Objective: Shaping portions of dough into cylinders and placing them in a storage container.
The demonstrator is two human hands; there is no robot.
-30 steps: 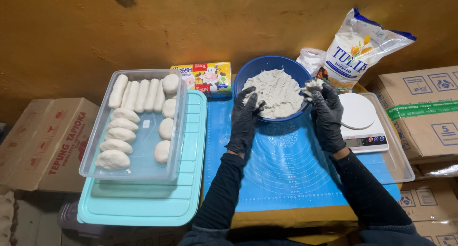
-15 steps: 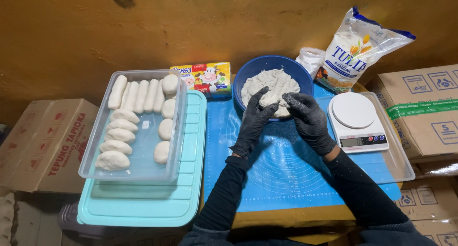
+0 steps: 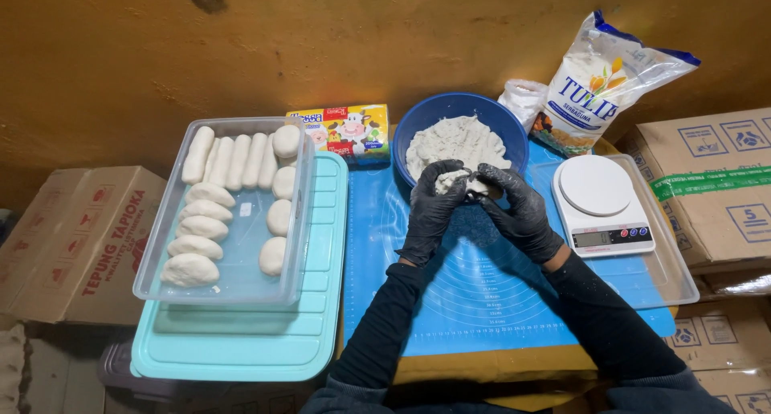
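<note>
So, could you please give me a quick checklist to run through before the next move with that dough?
1. Dough piece held in both hands, left hand and right hand: ok.
2. Grip closed fully round the piece: cannot tell, fingers cover it.
3. Blue bowl has dough left in it: ok.
4. Blue mat bare in front of the hands: ok.
5. Clear tray of shaped pieces has free space: ok.
6. Kitchen scale platform bare: ok; display reading: cannot tell.
</note>
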